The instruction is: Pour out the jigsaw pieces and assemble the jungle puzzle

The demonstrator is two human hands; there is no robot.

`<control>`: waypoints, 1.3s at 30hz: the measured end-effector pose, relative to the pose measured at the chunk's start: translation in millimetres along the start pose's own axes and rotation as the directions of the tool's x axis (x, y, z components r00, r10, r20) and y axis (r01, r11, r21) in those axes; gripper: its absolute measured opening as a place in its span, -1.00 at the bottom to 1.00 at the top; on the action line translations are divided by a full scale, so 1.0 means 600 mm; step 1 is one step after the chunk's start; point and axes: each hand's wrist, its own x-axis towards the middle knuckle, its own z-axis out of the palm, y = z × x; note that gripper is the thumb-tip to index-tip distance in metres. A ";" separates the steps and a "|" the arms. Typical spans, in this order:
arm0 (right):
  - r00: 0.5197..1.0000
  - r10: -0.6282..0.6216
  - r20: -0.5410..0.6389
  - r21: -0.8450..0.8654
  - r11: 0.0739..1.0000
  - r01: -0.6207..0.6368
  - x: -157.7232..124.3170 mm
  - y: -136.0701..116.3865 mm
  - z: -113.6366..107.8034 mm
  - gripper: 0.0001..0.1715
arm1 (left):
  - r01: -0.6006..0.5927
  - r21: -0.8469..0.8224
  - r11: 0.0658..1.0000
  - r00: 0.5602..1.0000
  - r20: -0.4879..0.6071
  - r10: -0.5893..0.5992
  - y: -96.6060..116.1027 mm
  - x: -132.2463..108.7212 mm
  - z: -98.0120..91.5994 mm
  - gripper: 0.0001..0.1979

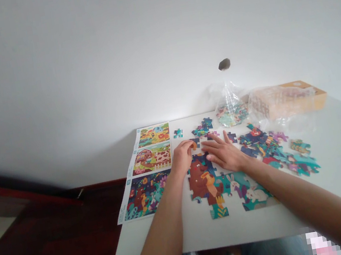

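Observation:
My left hand [182, 157] pinches a dark puzzle piece [195, 141] with an orange patch, just above the brown bear part of a partly joined jigsaw puzzle [199, 179]. Beside it, my right hand [226, 153] lies palm down with its fingers spread, over the white table and close to some dark pieces. What lies under its palm is hidden. The joined part shows a bear, a fox-like animal and white rabbits [256, 194]. To the left is a sheet with three printed pictures [151, 159]; my left forearm covers part of the lowest one.
Loose puzzle pieces [271, 149] are heaped to the right, with smaller groups [202, 127] at the back. Against the wall stand a clear bag of pieces [232, 112] and an orange-yellow box [304, 97] partly under clear plastic. The white table's [151, 241] front edge is near my legs.

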 end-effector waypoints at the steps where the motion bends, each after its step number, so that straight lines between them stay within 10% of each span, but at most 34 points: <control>1: 1.000 -0.009 0.008 0.009 1.000 0.008 0.000 -0.001 -0.001 -0.42 | -0.010 -0.016 1.000 1.000 0.003 0.010 0.002 0.000 0.000 -0.64; 39: 0.999 0.022 -0.023 0.049 0.999 -0.021 -0.005 0.007 -0.011 -0.44 | 0.008 0.079 0.997 1.000 0.028 -0.011 0.017 -0.005 -0.015 -0.76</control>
